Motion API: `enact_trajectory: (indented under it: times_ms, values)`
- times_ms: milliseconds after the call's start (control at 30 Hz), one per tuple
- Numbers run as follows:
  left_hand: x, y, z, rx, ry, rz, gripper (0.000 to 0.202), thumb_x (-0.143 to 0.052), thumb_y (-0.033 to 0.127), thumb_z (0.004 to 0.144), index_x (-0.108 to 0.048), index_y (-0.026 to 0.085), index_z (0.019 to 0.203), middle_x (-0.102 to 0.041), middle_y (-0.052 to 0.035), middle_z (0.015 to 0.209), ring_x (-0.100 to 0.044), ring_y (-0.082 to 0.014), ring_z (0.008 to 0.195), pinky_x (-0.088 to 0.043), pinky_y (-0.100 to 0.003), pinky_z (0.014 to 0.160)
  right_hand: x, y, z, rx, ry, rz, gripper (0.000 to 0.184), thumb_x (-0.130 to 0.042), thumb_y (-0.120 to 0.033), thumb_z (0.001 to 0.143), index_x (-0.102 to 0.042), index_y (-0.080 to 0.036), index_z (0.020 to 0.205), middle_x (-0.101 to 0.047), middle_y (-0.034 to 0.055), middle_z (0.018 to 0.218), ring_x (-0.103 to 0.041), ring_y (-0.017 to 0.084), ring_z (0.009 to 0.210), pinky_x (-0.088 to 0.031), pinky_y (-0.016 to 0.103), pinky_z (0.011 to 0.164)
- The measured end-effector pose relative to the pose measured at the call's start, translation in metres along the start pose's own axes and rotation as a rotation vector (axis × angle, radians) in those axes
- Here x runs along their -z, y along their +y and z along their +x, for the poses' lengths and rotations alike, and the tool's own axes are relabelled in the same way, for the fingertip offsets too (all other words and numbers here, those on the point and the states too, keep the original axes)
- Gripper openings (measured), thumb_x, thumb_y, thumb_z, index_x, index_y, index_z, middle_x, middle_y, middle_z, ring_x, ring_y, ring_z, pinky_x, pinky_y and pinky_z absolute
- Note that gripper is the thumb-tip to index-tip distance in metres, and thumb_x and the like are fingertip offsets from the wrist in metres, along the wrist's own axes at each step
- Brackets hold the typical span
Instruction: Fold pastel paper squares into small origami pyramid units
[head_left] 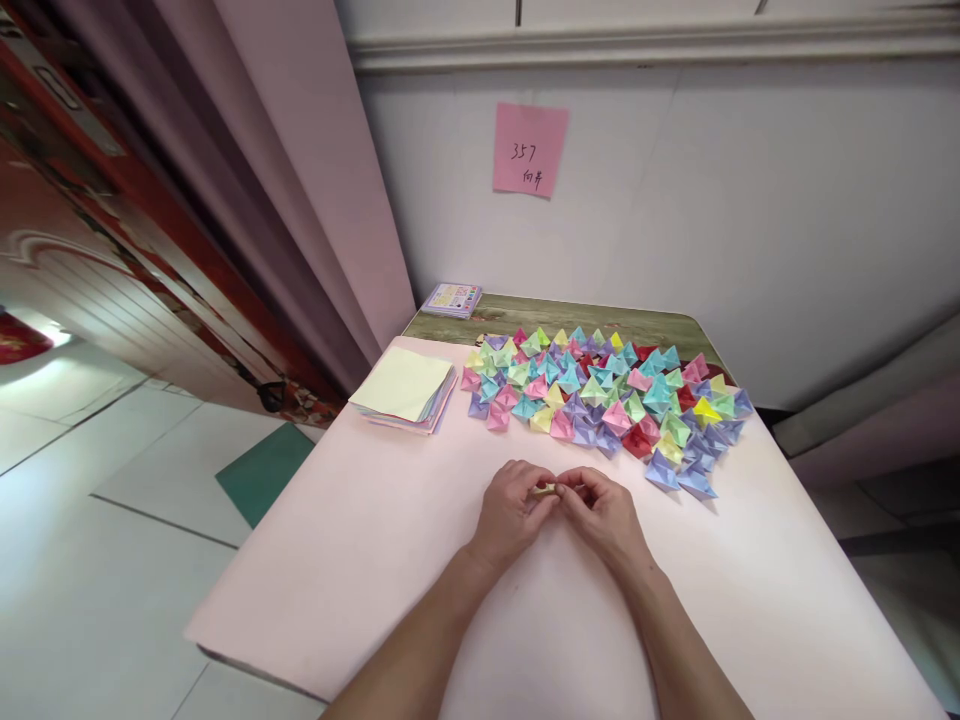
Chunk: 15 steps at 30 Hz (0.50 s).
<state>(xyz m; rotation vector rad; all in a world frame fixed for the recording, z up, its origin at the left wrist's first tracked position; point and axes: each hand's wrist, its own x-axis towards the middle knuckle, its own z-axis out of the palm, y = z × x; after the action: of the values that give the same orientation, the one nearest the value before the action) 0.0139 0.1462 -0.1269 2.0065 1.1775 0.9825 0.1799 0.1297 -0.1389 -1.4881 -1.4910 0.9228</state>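
My left hand point(514, 510) and my right hand point(600, 510) meet at the middle of the pink sheet point(360, 560) that covers the table. Both are closed in a pinch on a small pale yellow folded paper piece point(550, 489) held between the fingertips; most of it is hidden by the fingers. Just beyond my hands lies a wide spread of several small folded paper shapes point(600, 395) in pink, blue, green, yellow, purple and red. A stack of square coloured paper sheets point(405, 388), pale yellow on top, sits to the far left.
A small printed paper packet point(451, 299) lies at the table's back left corner on bare wood point(660, 325). A pink note point(529, 149) with handwriting is stuck to the white wall. Curtains hang at left; tiled floor lies below the table's left edge.
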Motion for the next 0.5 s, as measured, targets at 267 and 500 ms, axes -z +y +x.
enact_trajectory:
  times_ms: [267, 500]
  values:
    - [-0.001, -0.0041, -0.0001, 0.048, 0.046, 0.028, 0.006, -0.062, 0.017, 0.083, -0.061, 0.019, 0.077, -0.061, -0.0022, 0.075, -0.053, -0.0179, 0.077, -0.041, -0.03, 0.072, 0.0004, -0.0014, -0.0005, -0.009, 0.004, -0.033, 0.016, -0.061, -0.034, 0.082, -0.069, -0.02, 0.081, -0.066, 0.002, 0.071, -0.055, 0.015, 0.057, -0.041, 0.024, 0.053]
    - [-0.0051, -0.0014, 0.0016, 0.035, 0.032, 0.068, 0.012, -0.062, 0.018, 0.084, -0.06, 0.019, 0.072, -0.06, -0.0005, 0.071, -0.053, -0.0169, 0.075, -0.039, -0.03, 0.072, -0.0001, -0.0014, 0.0, -0.023, 0.024, -0.058, 0.019, -0.06, -0.036, 0.082, -0.069, -0.02, 0.079, -0.066, 0.0017, 0.07, -0.055, 0.015, 0.057, -0.041, 0.024, 0.052]
